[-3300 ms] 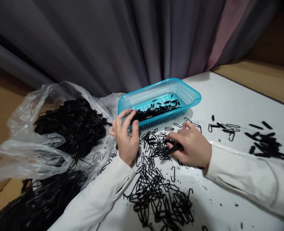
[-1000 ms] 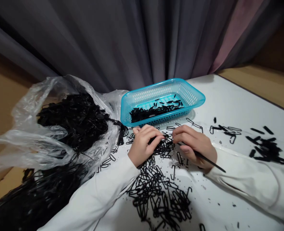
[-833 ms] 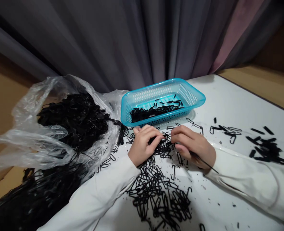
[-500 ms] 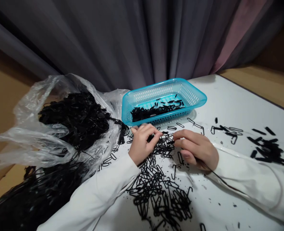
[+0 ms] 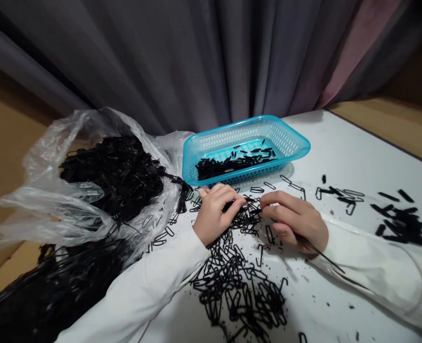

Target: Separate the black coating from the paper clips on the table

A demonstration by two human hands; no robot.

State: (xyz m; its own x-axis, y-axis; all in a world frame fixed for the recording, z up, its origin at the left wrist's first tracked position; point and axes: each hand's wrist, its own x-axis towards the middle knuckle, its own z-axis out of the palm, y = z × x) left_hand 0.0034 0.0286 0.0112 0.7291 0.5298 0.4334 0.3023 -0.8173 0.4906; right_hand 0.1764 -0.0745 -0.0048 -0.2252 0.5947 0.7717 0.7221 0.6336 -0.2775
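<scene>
My left hand (image 5: 218,209) is closed, thumb and index finger pinched together just above a pile of black wire-like loops (image 5: 232,267). Whatever is between those fingertips is too small to make out. Close by on the right, my right hand (image 5: 298,223) curls its fingers over the same pile. A thin black strand (image 5: 327,259) runs out from beneath its palm and trails along the sleeve. Behind both hands stands a blue perforated basket (image 5: 246,178), partly filled with short black pieces (image 5: 228,164).
On the left, a clear plastic bag (image 5: 56,209) bulges with tangled black strips (image 5: 114,176). More black strips (image 5: 60,286) lie in front of it. At the right of the white table (image 5: 361,147) rests a heap of short black pieces (image 5: 406,221). A grey curtain (image 5: 168,62) hangs behind.
The whole view has shifted slightly, moving things a little to the right. Both hands keep nearly the same pose, their fingertips still close together over the pile.
</scene>
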